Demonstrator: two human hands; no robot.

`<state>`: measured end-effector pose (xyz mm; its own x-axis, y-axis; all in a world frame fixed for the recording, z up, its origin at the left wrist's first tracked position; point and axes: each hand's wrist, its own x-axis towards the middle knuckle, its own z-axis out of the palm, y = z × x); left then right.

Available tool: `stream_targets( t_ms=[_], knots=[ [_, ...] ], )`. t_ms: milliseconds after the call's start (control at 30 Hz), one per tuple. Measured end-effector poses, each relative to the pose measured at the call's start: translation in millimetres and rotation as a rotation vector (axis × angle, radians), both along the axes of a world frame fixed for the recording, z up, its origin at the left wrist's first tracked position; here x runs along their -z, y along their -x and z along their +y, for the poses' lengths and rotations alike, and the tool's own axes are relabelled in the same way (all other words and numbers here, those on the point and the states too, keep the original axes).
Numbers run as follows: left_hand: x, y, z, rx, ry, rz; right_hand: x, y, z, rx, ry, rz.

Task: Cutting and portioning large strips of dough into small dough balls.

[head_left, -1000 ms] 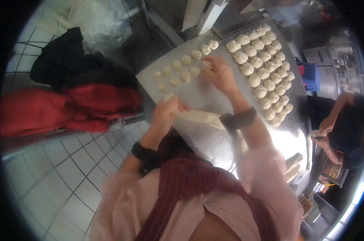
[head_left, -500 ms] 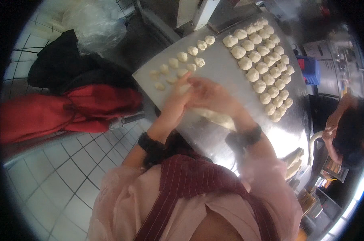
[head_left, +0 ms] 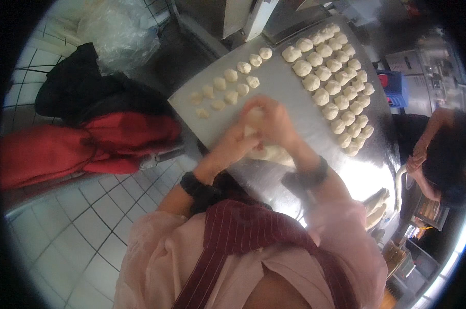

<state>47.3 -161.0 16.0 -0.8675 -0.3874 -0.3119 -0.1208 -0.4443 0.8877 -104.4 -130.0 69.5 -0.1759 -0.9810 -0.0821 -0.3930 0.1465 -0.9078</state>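
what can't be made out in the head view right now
Head view:
Dough strip: its right end, hidden behind the right forearm.
Right hand: its exact grip, blurred.
Left hand: some fingertips, hidden among dough and the right hand.
Blue crate: its contents, too small and blurred.
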Motion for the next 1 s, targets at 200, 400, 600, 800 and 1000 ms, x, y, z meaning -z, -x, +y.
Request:
stream_targets(
  t_ms=[200, 400, 600, 800, 1000],
  knots=[
    [-36, -14, 8, 0.064, 0.097, 0.073, 45, 59, -37, 0.174, 0.041, 0.489],
    [-12, -20, 0, -0.271, -0.313, 0.12, 61, 75, -55, 0.076, 0.264, 0.562],
    [-5, -10, -6, -0.378, -0.434, 0.273, 42, 65, -42, 0.099, 0.129, 0.497],
    [-11, 11, -6, -0.386, -0.435, 0.311, -15, 23, 9, -0.115, -0.286, 0.054],
    [-27, 15, -11, -0.181, -0.223, 0.202, 1, 16, 10, -0.152, 0.002, 0.204]
  ],
)
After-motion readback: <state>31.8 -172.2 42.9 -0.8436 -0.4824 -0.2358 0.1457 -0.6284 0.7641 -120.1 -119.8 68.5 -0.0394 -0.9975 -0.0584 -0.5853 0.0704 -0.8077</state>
